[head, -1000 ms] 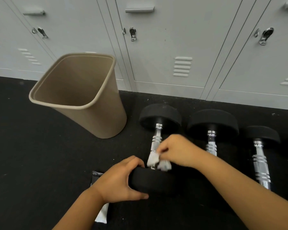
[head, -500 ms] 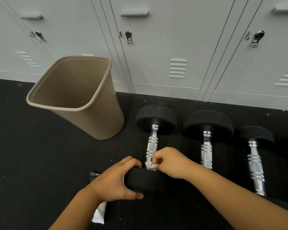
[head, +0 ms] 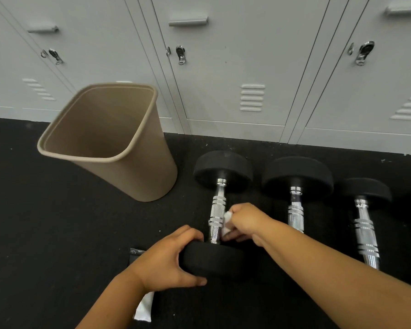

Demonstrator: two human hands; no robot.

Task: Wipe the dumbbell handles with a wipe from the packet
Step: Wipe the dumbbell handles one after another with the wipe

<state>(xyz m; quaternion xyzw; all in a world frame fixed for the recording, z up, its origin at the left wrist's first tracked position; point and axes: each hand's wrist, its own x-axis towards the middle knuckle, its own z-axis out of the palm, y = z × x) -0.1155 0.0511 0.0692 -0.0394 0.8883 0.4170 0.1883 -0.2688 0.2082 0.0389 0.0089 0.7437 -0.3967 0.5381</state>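
A: Starting at the left, the tan bin (head: 119,148) stands open on the black floor (head: 45,222), near the lockers (head: 235,67). Nothing visible inside it.

B: And the packet (head: 143,307)?

A: Mostly hidden under the left forearm. Just a dark corner and a white end showing on the floor, so I can't say whether it's sealed.

B: Now the left hand (head: 169,264).

A: Clamped round the near black end of the first dumbbell (head: 217,210), bracing it. The right hand (head: 246,222) is pinched on a white wipe (head: 227,222), pressed to the right side of the chrome handle.

B: Risks?

A: That dumbbell's round. If the left hand eases off, I'd expect it to roll towards the bin or into the second dumbbell (head: 296,210) just beside it. The wipe is bunched small, too, so it could skip the handle's far side or slip out of the fingers.

B: And the third dumbbell (head: 365,231)?

A: It's apart, on the right. Both of those handles look untouched, and one small wipe may dry out first.
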